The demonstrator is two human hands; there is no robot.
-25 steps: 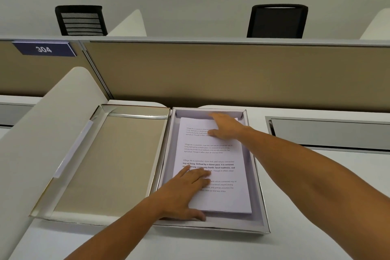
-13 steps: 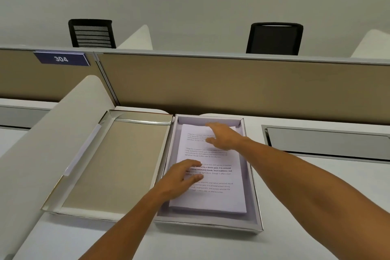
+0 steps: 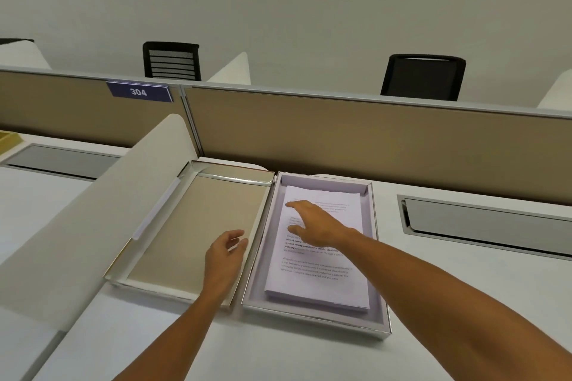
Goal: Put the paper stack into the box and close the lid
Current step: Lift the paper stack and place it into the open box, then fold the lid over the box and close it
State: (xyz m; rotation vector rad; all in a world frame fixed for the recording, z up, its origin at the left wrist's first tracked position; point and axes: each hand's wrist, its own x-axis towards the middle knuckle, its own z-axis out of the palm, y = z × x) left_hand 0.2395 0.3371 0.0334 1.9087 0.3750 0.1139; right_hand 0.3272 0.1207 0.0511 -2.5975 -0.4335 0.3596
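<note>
A white paper stack [image 3: 318,281] with printed text lies flat inside the shallow lilac-lined box [image 3: 379,272] on the white desk. The lid [image 3: 198,226] lies upside down just left of the box, its beige inside facing up. My right hand [image 3: 312,224] hovers over the upper half of the stack, fingers spread and pointing left, holding nothing. My left hand [image 3: 224,257] is over the lid's right part, close to the edge beside the box, fingers apart and empty.
A curved white side divider [image 3: 93,226] rises left of the lid. A beige partition [image 3: 340,139] runs behind the box. A grey cable hatch [image 3: 483,226] sits in the desk at right. Two black chairs stand beyond the partition.
My left hand has lifted off the paper stack and moved left over the lid. My right hand has shifted left across the stack's upper part. The camera has tilted up a little.
</note>
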